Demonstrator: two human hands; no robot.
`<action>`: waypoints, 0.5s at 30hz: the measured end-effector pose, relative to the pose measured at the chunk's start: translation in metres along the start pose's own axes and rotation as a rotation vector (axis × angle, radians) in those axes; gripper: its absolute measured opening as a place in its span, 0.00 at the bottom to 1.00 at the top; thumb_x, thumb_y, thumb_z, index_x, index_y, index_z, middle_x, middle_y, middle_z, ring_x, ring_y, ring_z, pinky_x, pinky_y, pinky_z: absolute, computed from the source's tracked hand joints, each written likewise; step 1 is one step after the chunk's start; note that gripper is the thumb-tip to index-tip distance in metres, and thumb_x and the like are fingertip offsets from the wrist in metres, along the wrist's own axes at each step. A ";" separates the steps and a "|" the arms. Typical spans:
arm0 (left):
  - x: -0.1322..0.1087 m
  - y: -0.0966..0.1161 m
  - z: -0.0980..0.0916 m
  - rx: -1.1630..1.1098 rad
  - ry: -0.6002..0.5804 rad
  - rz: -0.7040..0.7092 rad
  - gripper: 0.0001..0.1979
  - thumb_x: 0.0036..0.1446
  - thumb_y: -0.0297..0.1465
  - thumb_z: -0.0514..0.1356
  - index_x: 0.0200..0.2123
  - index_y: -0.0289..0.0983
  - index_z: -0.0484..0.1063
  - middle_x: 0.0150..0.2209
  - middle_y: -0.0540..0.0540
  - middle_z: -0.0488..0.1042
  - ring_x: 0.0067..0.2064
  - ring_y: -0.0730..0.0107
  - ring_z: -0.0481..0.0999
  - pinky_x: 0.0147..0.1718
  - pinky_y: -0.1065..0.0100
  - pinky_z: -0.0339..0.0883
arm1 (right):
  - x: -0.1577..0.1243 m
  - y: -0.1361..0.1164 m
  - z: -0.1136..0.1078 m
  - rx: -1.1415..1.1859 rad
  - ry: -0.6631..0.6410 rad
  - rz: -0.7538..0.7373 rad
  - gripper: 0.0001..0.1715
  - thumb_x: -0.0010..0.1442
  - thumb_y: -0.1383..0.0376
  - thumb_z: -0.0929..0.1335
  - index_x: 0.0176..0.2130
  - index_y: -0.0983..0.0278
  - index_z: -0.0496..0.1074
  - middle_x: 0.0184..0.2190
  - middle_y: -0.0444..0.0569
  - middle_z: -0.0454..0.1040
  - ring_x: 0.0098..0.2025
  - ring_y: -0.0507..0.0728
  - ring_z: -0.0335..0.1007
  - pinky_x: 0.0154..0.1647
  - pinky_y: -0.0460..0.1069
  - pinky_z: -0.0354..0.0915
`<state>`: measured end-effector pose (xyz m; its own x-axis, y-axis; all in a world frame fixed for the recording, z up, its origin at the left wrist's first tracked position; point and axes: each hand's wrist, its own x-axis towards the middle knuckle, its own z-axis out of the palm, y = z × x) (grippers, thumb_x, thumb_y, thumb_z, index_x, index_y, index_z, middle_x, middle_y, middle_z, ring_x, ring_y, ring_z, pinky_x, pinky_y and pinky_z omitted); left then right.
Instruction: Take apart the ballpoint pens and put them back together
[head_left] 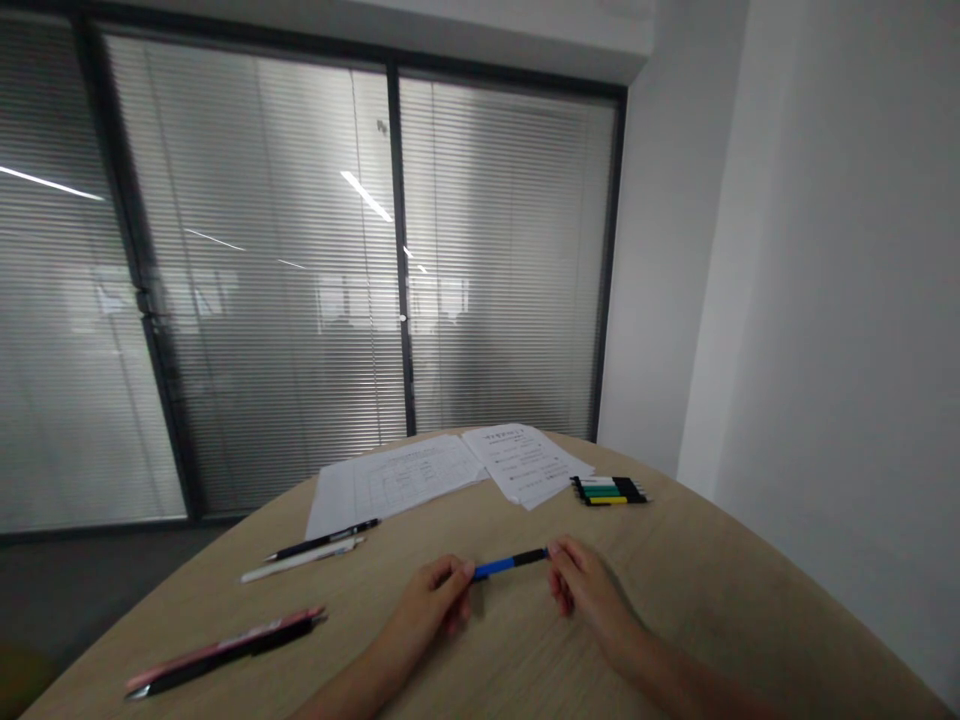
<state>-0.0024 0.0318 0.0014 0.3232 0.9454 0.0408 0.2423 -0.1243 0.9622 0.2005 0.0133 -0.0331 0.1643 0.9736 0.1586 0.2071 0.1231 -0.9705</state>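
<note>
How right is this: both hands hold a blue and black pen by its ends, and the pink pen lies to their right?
One error: in the head view, the pink pen lies to the left of the hands. The rest stands: left hand and right hand hold the blue and black pen by its ends.

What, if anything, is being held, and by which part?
A blue pen: the left hand pinches its blue end, the right hand the end beyond its black grip.
</note>
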 end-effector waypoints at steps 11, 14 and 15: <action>-0.001 0.005 -0.001 -0.082 0.107 -0.048 0.20 0.42 0.50 0.53 0.17 0.37 0.61 0.11 0.56 0.61 0.14 0.77 0.58 0.15 0.73 0.50 | 0.003 0.001 0.000 0.065 0.029 0.007 0.16 0.53 0.52 0.59 0.31 0.62 0.63 0.15 0.37 0.63 0.13 0.47 0.56 0.14 0.43 0.51; -0.001 0.006 -0.002 -0.091 0.129 -0.033 0.20 0.41 0.49 0.53 0.16 0.37 0.61 0.11 0.56 0.61 0.13 0.78 0.58 0.15 0.74 0.50 | 0.005 0.001 0.000 0.115 0.040 -0.004 0.15 0.52 0.54 0.60 0.32 0.62 0.63 0.15 0.37 0.62 0.13 0.47 0.56 0.13 0.43 0.50; -0.002 0.007 -0.003 -0.100 0.135 -0.035 0.20 0.41 0.49 0.53 0.16 0.37 0.61 0.11 0.56 0.62 0.13 0.78 0.58 0.15 0.74 0.50 | 0.005 0.001 -0.001 0.130 0.054 -0.004 0.14 0.52 0.54 0.60 0.32 0.62 0.63 0.15 0.37 0.62 0.13 0.48 0.56 0.13 0.43 0.50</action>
<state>-0.0037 0.0303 0.0084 0.1889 0.9813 0.0361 0.1568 -0.0665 0.9854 0.2025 0.0186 -0.0331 0.2159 0.9617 0.1689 0.0819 0.1546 -0.9846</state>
